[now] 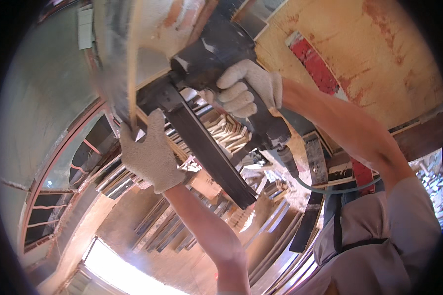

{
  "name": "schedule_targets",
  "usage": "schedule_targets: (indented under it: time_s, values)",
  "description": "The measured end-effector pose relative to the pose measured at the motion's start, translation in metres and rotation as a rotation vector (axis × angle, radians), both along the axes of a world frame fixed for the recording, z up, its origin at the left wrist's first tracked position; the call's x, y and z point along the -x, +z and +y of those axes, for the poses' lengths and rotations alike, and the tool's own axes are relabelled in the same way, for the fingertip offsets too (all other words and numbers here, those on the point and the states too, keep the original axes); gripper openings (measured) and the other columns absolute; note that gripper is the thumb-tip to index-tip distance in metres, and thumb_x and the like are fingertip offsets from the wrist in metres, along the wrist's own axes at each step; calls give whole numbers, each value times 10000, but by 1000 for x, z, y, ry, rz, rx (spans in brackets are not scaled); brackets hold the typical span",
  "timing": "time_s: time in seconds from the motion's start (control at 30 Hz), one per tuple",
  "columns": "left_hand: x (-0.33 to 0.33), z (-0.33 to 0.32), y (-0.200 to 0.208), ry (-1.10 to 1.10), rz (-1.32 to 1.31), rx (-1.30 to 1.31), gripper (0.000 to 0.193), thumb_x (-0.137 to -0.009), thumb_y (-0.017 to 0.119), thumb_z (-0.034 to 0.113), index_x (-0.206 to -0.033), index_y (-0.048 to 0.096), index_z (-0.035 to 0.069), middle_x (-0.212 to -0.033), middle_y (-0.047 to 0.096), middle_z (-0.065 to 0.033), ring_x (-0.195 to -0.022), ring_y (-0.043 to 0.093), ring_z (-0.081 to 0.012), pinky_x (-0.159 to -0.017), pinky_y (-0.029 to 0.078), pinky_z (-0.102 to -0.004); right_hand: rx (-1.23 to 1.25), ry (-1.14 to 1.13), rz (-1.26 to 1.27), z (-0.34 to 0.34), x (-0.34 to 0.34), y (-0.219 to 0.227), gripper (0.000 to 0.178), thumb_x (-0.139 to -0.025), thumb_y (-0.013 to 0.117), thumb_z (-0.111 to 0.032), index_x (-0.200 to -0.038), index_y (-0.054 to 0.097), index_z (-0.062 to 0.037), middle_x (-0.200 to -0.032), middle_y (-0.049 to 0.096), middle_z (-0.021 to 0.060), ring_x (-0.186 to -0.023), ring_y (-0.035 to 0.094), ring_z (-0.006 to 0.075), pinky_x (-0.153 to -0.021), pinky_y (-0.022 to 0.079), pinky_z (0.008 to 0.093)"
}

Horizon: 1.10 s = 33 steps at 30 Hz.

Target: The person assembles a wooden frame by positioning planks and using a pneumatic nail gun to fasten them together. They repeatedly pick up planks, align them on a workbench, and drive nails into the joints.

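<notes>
My right hand, in a pale knit work glove, is wrapped round the handle of a black pneumatic nail gun. The gun's long straight magazine slants down to the right. Its nose lies close to the edge of a thin wooden strip, which is blurred and runs upward. My left hand, gloved likewise, grips the lower end of that strip between thumb and fingers, just left of the magazine. Part of its grip is hidden behind the glove.
A pale air hose curves from the gun's handle toward my right arm. At upper right is a stained wooden board with a red strip. Stacked wooden mouldings lie below. A red-framed window stands at left.
</notes>
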<state>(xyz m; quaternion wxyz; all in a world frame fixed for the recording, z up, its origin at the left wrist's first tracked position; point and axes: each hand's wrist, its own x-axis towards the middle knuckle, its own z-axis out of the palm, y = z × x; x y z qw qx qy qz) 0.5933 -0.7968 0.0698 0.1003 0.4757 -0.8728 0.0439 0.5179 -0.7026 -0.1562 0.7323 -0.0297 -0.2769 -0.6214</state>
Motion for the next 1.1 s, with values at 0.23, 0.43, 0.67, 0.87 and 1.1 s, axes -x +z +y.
schedule_targets:
  time_s: [0.23, 0.43, 0.67, 0.87, 1.1]
  values:
    - [-43, -38, -5, 288, 755, -771, 733, -1053, 426, 597, -1228, 623, -87, -1099, 705, -200, -897, 693, -249, -818, 564, -333, -399, -133, 433, 75, 36, 59, 155, -931, 604, -148, -892, 554, -6, -583, 409, -3, -526, 454, 150, -523, 418, 314]
    - [-53, -90, -48, 78, 773, -787, 720, -1070, 368, 583, -1245, 634, -64, -1161, 667, -152, -962, 587, -247, -916, 478, -352, -630, -240, 1068, 122, 68, 182, 302, -979, 643, -183, -705, 577, -75, -630, 549, 33, -539, 562, 143, -527, 475, 310]
    - [-11, -67, -55, 226, 923, -703, 668, -1055, 440, 532, -1189, 656, -86, -1190, 683, -247, -1097, 632, -377, -937, 472, -414, -475, -450, 1907, 65, 84, 283, 161, -954, 647, -117, -823, 630, -25, -599, 493, -20, -508, 556, 95, -450, 470, 266]
    - [-20, -69, -60, 231, 824, -626, 674, -1048, 416, 548, -1083, 699, -63, -1052, 713, -280, -1032, 657, -446, -893, 477, -496, -711, -256, 1801, 8, 67, 331, 110, -841, 705, -97, -852, 629, -18, -592, 489, 6, -458, 525, 138, -409, 453, 303]
    - [-23, -62, -35, 249, 822, -700, 714, -1026, 413, 591, -1029, 735, -46, -1062, 702, -299, -1035, 656, -460, -923, 470, -518, -737, -208, 1938, -14, 57, 354, 114, -800, 697, -73, -753, 600, -35, -571, 454, 8, -435, 509, 150, -391, 447, 320]
